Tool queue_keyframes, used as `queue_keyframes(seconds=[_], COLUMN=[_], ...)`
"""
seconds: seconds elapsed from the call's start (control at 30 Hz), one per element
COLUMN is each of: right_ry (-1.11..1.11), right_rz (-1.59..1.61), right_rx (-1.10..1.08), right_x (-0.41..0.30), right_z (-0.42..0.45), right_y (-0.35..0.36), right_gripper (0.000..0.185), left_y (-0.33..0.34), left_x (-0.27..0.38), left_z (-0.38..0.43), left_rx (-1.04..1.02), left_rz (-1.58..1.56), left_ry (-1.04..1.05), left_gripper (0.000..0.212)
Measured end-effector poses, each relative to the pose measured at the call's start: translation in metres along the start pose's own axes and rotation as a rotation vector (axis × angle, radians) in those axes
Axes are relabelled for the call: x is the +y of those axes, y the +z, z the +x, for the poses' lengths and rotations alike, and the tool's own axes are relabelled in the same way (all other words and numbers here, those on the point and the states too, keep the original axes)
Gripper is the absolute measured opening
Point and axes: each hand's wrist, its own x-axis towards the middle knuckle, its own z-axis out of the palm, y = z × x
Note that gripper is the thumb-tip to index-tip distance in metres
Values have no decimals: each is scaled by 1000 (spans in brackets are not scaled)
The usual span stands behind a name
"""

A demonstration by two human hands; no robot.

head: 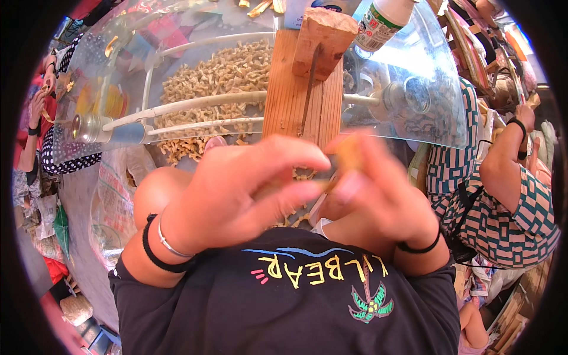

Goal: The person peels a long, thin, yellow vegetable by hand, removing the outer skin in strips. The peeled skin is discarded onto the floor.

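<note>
My left hand (248, 191) is raised before my lap, with the thumb and forefinger spread apart. Their tips come close to my right hand (377, 191), which pinches a small yellowish piece (348, 153). Motion blur hides the outline of that piece and whether the left thumb brushes it. Just beyond the hands, a wooden plank (284, 88) lies over the edge of a glass tabletop (213, 22). A wooden block (326, 40) sits on it, and a thin dark metal strip (309, 97) runs from the block along the plank towards me.
Many small tan knotted pieces (217, 75) are heaped below the glass. A white labelled bottle (384, 22) stands right of the block. Other people sit at both sides, one in a patterned garment (492, 222). A woven plastic sack (113, 195) lies at left.
</note>
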Motion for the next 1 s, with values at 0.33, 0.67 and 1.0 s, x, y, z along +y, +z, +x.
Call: queue_keyframes(seconds=[0.33,0.67,1.0], right_ry=[-39,-31,-149], right_rz=[458,334,826], right_rx=[-827,-359,97], right_x=[22,9,7], right_z=[8,4,-3], right_y=[28,21,24], right_gripper=[40,24,12], left_y=[-8,10,16], left_x=[-14,-4,-4], left_z=[17,-2,-3], left_rx=[309,-52,218], left_rz=[276,184,18], left_ry=[246,151,280], left_gripper=[23,16,29])
